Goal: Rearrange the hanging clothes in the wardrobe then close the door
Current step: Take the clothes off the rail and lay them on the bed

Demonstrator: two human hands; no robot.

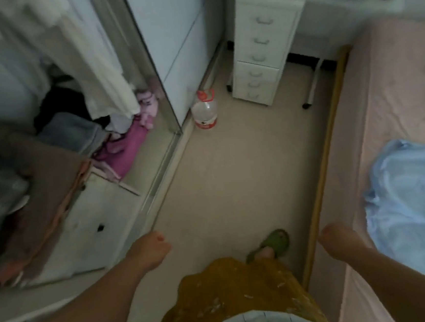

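Two hands are held low over the floor, nothing gripped: left hand (151, 251) loosely curled, right hand (340, 238) relaxed, forearms extended forward. Hanging clothes (98, 67) are seen at upper left inside the wardrobe, long axis vertical, beside the open door (152, 69).

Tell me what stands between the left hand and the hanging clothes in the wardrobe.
Nothing visible. The left hand hangs empty over the floor beside the wardrobe's open side; the hanging clothes are up and left of it, with only open air between. The right hand is also empty.
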